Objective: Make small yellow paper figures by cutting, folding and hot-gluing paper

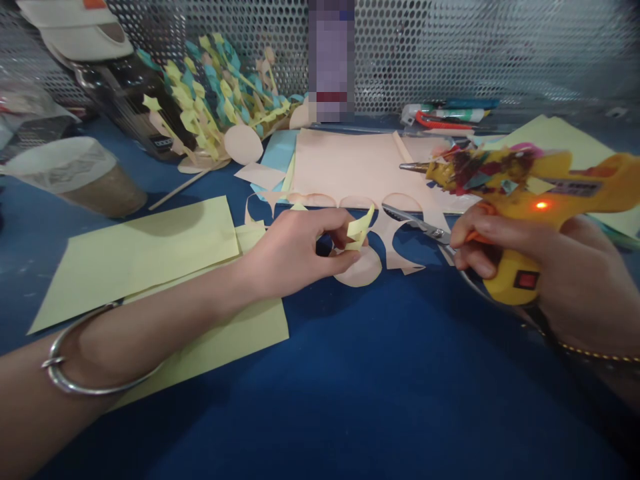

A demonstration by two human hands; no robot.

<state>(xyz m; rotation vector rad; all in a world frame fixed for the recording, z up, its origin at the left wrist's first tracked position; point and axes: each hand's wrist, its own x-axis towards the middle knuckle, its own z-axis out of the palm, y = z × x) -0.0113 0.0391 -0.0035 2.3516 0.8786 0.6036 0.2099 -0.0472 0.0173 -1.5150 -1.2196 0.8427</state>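
Standing at ten o'clock on the blue surface (350,380) is a cup (113,190), with yellow sheets (155,243) at nine and, toward eleven, a bunch of yellow and blue paper stars (191,121). Near the centre, the left hand (300,250) pinches a curled yellow strip (361,230) between thumb and fingers, a pale disc (363,270) at its six o'clock. Farther right show scissors (425,227), blades pointing to ten. At three o'clock, the right hand (575,273) wraps a yellow glue gun (515,253), nozzle aimed at nine; whether that hand also touches the scissors is hard to tell.
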